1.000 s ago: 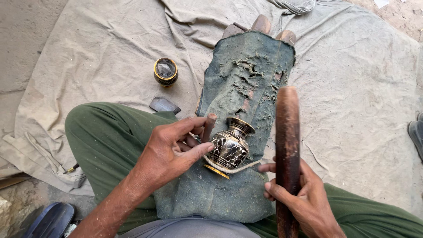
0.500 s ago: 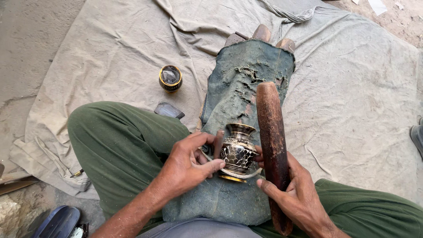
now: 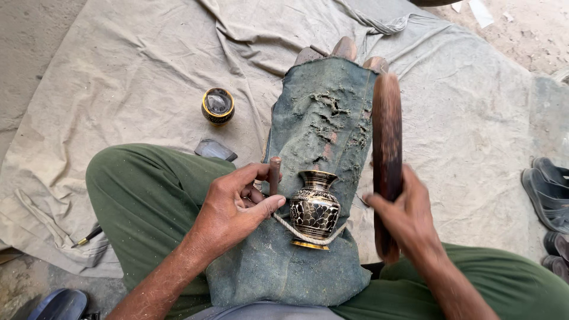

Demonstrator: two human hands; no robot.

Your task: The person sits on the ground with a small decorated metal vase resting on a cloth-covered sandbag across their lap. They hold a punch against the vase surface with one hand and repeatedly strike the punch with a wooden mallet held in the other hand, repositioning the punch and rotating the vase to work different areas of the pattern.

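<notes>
A small brass vase (image 3: 314,208) with black engraved pattern stands upright on a worn green cloth (image 3: 323,130) draped over my lap. A light rope (image 3: 303,236) loops around the vase's base. My left hand (image 3: 234,207) grips a short brown tool (image 3: 274,173) just left of the vase and touches the rope. My right hand (image 3: 400,210) holds a long dark wooden stick (image 3: 386,154) upright to the right of the vase, apart from it.
A small round black and gold pot (image 3: 218,105) sits on the grey ground sheet (image 3: 136,71) at the left, a dark flat piece (image 3: 214,150) near it. Sandals (image 3: 548,189) lie at the right edge. A blue shoe (image 3: 56,305) is at bottom left.
The vase went from tilted in my left hand to standing upright on the cloth. My right hand moved the stick from beside the vase to the right, away from it.
</notes>
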